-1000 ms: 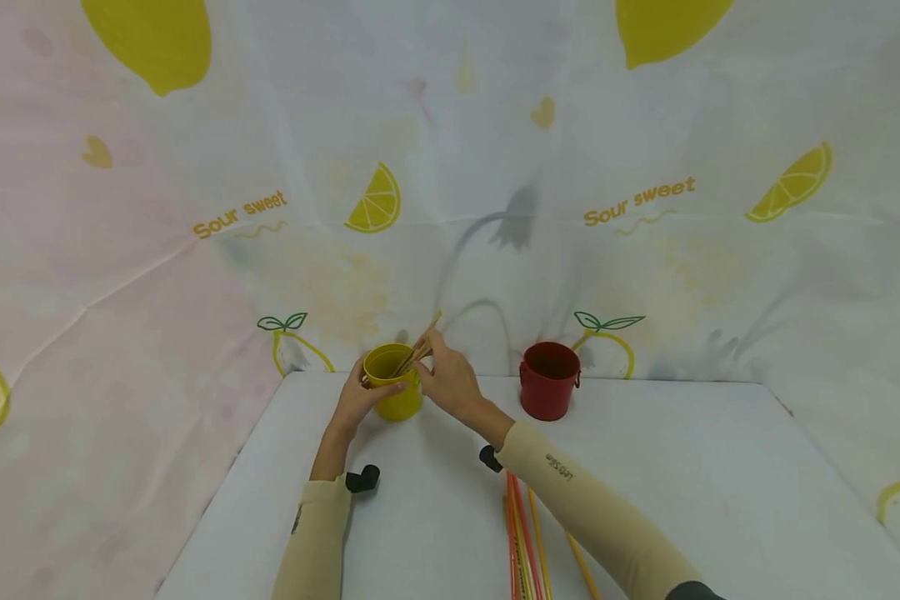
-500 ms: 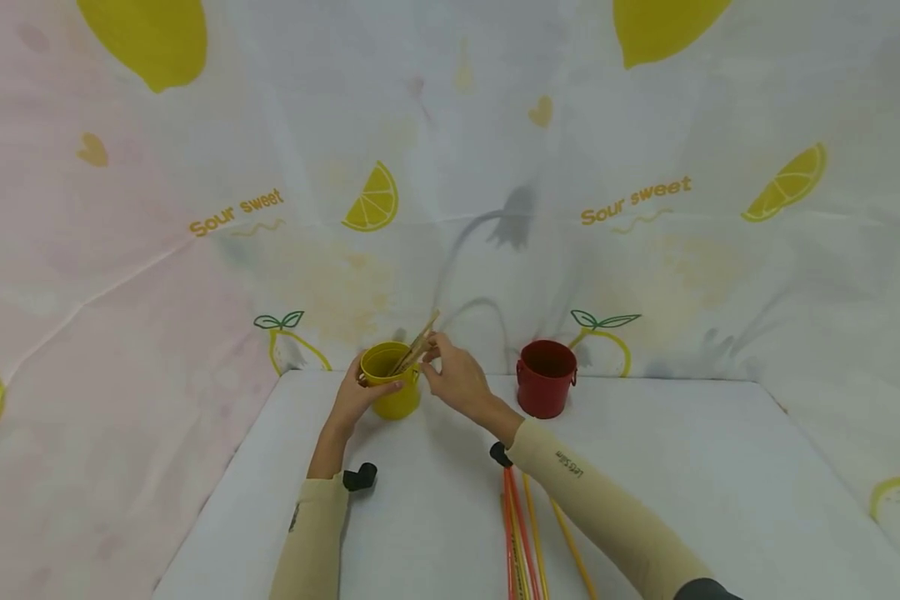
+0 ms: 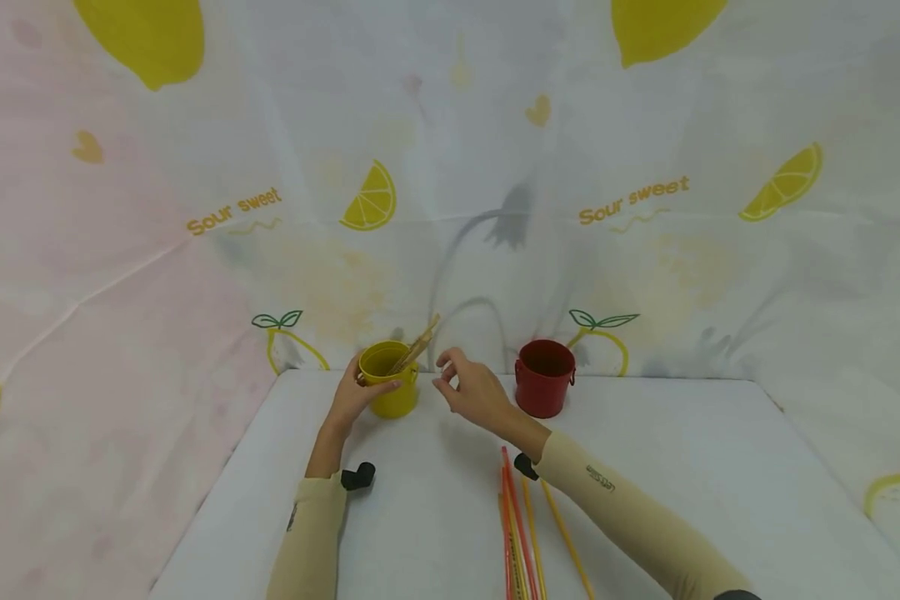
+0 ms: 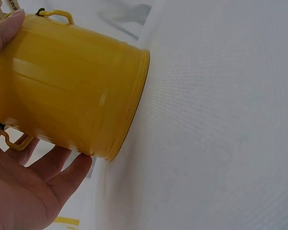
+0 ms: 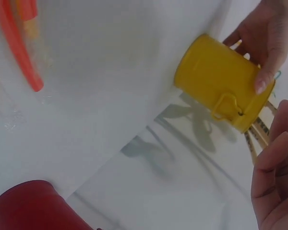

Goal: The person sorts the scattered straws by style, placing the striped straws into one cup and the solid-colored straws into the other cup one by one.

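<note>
Head view shows the left hand (image 3: 352, 396) holding the yellow bucket (image 3: 393, 405), which is roughly upright near the far edge of the white table (image 3: 420, 525); the thumb lies across its near side, just below the rim, and the left wrist view shows the fingers on the opposite side by a small handle (image 4: 59, 17). Several thin wooden sticks (image 3: 417, 347) with dark printed marks are in that bucket, leaning against the rim so that their upper ends slant out to the right. The right hand (image 3: 482, 393) hangs just beside them, holding nothing, its fingers loosely bent and a narrow gap between thumb and forefinger. Behind its wrist, to the right, stands a red bucket (image 3: 544, 392). Nearer the person, red and orange straws (image 3: 520, 517) lie lengthwise on the table, some partly hidden by the right sleeve (image 3: 622, 504)
</note>
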Demonstrator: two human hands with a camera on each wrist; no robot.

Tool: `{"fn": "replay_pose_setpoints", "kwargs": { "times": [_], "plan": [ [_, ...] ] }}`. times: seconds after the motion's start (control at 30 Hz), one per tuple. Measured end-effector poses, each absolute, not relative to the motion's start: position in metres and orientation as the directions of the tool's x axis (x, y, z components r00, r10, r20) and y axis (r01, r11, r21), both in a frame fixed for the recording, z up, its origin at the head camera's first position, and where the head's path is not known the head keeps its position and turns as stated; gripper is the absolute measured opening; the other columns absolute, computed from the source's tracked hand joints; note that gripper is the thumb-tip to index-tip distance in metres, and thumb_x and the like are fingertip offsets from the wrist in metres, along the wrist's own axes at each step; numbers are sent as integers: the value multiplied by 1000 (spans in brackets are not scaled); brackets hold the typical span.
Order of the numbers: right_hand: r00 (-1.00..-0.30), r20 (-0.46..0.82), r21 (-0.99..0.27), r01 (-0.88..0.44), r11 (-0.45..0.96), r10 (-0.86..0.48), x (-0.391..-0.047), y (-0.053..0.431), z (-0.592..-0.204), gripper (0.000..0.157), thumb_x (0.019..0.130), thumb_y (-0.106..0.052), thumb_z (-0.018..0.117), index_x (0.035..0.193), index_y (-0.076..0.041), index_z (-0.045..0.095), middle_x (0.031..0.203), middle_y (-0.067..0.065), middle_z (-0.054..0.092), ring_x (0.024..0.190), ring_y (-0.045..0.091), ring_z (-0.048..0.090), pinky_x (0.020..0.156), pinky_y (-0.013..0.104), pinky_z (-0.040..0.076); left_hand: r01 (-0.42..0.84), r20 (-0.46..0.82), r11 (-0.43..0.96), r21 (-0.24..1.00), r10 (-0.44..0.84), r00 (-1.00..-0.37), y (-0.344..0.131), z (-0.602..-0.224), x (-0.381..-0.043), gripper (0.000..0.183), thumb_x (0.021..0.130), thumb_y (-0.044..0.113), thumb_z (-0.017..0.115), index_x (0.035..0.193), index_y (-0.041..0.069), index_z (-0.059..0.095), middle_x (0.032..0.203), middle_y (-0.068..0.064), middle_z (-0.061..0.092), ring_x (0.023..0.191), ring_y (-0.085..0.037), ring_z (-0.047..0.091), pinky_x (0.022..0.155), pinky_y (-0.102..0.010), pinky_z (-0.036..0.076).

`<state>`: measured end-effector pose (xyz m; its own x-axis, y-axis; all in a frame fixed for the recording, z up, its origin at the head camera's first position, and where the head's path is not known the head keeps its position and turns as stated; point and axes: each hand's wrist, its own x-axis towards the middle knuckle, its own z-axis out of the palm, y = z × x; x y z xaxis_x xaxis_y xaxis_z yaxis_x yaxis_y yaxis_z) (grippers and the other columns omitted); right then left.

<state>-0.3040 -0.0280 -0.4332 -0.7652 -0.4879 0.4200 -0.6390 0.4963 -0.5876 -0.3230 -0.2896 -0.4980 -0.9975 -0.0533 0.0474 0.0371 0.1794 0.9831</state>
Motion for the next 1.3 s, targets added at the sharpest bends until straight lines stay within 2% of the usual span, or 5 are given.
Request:
{"fn": "replay_pose_setpoints", "kwargs": {
  "times": [0.27,0.63,0.93,1.17,1.3],
  "plan": [
    [-750,361,-580,-646,497,-554,-283,-7,-434,23,96,-21,66,113,-14,52,88,-6,67,50,-1,55,48,23,48,8,10,169,986,-14,-1000,-283,-474,-307,95,82,21,82,156,11,23,154,-15,32,139,-38,32,114,-54,25],
    [-699,349,-523,-698,489,-625,-261,14,-442,24,93,-22,70,111,-16,55,88,-8,69,54,2,50,46,21,45,34,45,197,980,-53,-998,-292,-502,-324,99,78,34,85,155,21,25,152,-8,35,138,-33,34,114,-52,27],
    [-692,243,-557,-674,486,-680,-256,38,-454,27,91,-24,73,110,-20,54,90,-12,68,55,2,50,49,22,47,35,47,191,981,-58,-997,-292,-503,-324,98,76,36,87,154,22,28,150,-5,37,137,-31,35,114,-52,27],
    [-643,143,-589,-666,457,-752,-250,56,-465,27,91,-28,73,110,-24,53,89,-17,67,55,2,50,52,20,45,26,37,193,981,-56,-998,-291,-502,-324,100,75,38,87,154,23,28,150,-3,37,137,-31,35,114,-52,26],
    [-603,67,-627,-646,436,-795,-247,64,-470,29,92,-28,73,112,-20,53,89,-18,66,54,2,50,54,21,46,30,41,191,981,-53,-998,-291,-502,-324,101,76,36,86,155,22,25,152,-5,35,138,-32,34,114,-52,25]
  ]
}}
